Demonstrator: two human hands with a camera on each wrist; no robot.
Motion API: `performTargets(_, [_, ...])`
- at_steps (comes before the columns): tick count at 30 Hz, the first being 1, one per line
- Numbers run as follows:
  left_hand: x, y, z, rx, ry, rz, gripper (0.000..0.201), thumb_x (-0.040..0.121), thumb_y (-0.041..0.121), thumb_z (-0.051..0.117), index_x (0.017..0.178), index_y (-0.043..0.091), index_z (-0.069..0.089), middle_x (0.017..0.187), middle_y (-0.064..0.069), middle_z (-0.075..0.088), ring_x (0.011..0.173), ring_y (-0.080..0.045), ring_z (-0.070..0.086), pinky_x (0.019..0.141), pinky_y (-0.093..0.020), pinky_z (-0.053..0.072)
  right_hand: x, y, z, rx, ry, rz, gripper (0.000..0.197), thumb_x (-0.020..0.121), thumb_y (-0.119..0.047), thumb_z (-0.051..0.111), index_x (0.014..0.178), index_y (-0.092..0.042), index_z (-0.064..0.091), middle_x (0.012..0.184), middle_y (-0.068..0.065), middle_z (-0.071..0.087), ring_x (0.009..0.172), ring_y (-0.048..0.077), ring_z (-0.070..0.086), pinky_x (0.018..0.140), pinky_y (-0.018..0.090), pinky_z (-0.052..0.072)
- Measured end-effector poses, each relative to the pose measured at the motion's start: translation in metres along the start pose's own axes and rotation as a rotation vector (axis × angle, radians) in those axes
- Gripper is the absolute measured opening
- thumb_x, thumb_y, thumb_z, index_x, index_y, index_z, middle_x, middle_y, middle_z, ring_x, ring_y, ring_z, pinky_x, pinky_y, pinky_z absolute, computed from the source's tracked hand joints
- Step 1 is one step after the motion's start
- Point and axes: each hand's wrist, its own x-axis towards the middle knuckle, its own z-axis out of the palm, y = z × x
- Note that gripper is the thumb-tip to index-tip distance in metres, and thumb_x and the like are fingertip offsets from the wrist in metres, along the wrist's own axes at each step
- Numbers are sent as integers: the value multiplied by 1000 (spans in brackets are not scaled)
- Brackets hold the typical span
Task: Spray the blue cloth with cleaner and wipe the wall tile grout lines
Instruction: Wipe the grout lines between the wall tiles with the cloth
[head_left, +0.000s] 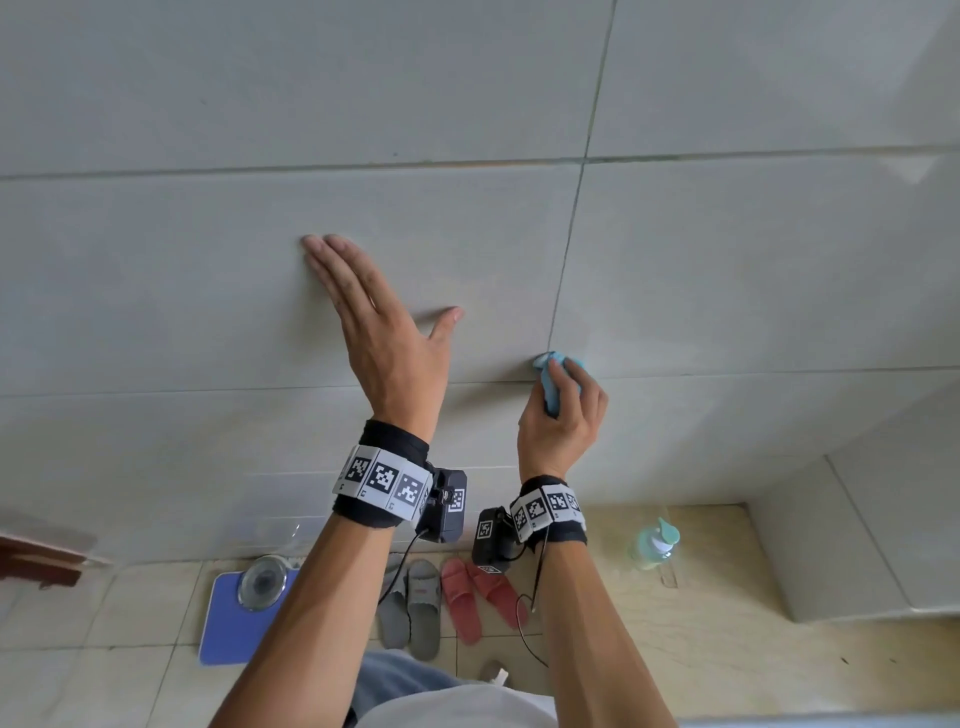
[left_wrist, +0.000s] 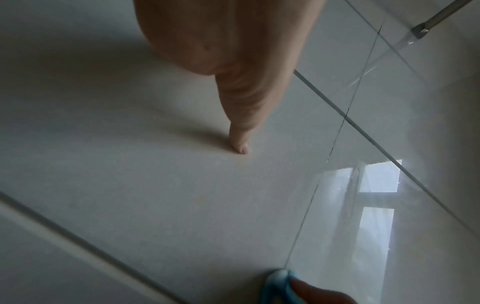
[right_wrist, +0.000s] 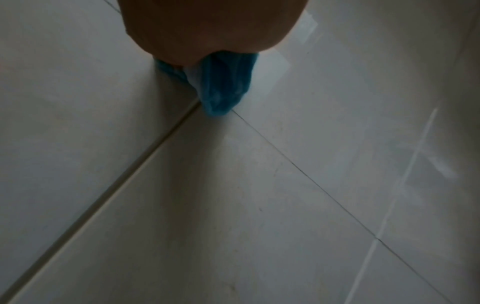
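My right hand (head_left: 563, 410) grips a bunched blue cloth (head_left: 550, 382) and holds its tip against the grey tiled wall (head_left: 260, 93), right where a vertical grout line (head_left: 563, 270) meets a horizontal one (head_left: 753, 370). The right wrist view shows the blue cloth (right_wrist: 223, 86) pressed onto that crossing of grout lines. My left hand (head_left: 374, 317) lies flat on the tile to the left, fingers straight and thumb spread. In the left wrist view the thumb tip (left_wrist: 240, 147) touches the tile, and the cloth (left_wrist: 278, 286) shows at the bottom edge.
On the floor below stand a green pump bottle (head_left: 653, 544), red slippers (head_left: 475, 597), grey slippers (head_left: 413, 608) and a blue bathroom scale (head_left: 234, 623). A tiled ledge (head_left: 852, 545) juts out at the lower right. A metal rod (left_wrist: 439, 18) shows at the upper right.
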Motion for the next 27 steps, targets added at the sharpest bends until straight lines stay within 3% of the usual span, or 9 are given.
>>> performTargets(4, [0,2,-1,-17,-1,1,134,75,50,88,159,-13,5,167,-35,-1,158,-46,1,131,-35,5,9,-5,-14,58,-56,35,25,86,4,78,107,-7,78,117,8,70,106,29,61,90,35,54])
performTargets(6, [-2,1,-3,-46,-3,4,129,78,48,86,160,-11,6,168,-34,0,158,-44,2,130,-30,2,29,-12,-22,106,40,36,20,90,-4,78,110,-3,77,117,12,70,108,30,63,95,30,52])
performTargets(9, [-3,-10,-7,-85,18,22,116,84,43,83,162,-5,12,170,-28,5,160,-39,6,128,-25,3,72,-23,-30,179,245,42,20,92,-6,78,109,3,75,116,18,69,109,33,66,96,36,55])
performTargets(11, [-2,-18,-10,-74,32,43,109,86,38,81,163,-1,16,171,-24,9,160,-36,10,128,-25,7,94,-34,-31,241,288,9,20,92,-5,79,109,4,75,116,19,70,108,33,67,96,37,57])
performTargets(16, [-2,-21,-13,-32,47,64,102,87,32,81,163,1,20,171,-22,13,159,-35,14,129,-31,15,77,-49,-9,157,180,-129,15,91,-11,83,104,-5,81,113,9,74,101,31,66,89,46,56])
performTargets(21, [-1,-20,-10,-30,55,59,101,88,34,80,163,0,21,171,-22,14,159,-36,14,130,-38,20,20,-22,7,36,93,-77,20,87,-3,84,105,-11,82,113,6,75,96,31,65,85,39,56])
performTargets(27, [-2,-20,-9,-32,56,47,102,88,37,80,163,2,21,171,-21,14,159,-35,14,129,-36,20,-44,27,-2,-19,-115,256,19,86,-2,81,102,-12,79,112,0,72,100,24,61,82,42,56])
